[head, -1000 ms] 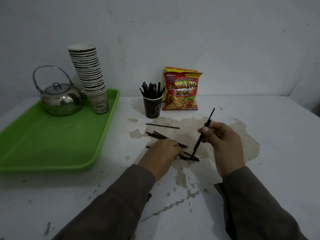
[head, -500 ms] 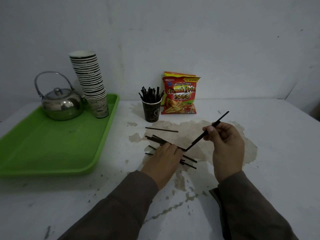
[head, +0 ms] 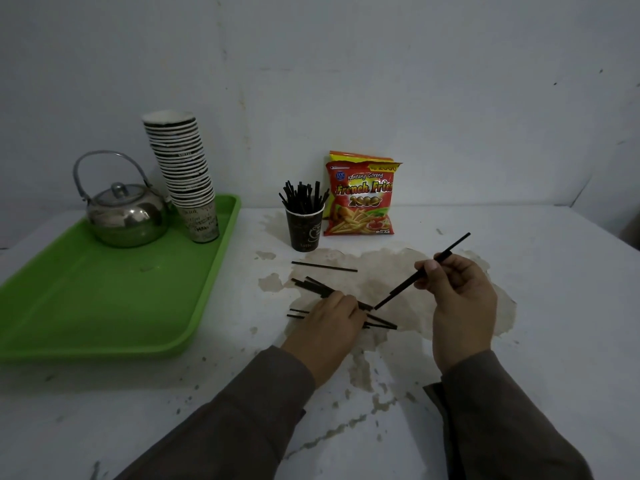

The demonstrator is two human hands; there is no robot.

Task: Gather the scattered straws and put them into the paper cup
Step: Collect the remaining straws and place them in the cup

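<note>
A dark paper cup [head: 304, 232] stands at the middle back of the white table, with several black straws [head: 303, 199] standing in it. More black straws [head: 311, 285] lie scattered on the stained patch in front of it; one lone straw [head: 323, 266] lies nearest the cup. My left hand [head: 334, 323] rests palm down on the scattered straws, its fingers covering part of them. My right hand [head: 457, 296] pinches one black straw [head: 401, 289] between thumb and fingers, slanted, its lower tip over the pile.
A green tray [head: 104, 306] fills the left side, carrying a steel kettle [head: 126, 216] and a tall stack of paper cups [head: 185, 174]. A red French fries snack bag [head: 360, 199] leans against the wall right of the cup. The wall runs close behind.
My right hand has tilted its straw from steep to a flatter slant and lifted it slightly. My left hand has slid forward over the scattered straws.
</note>
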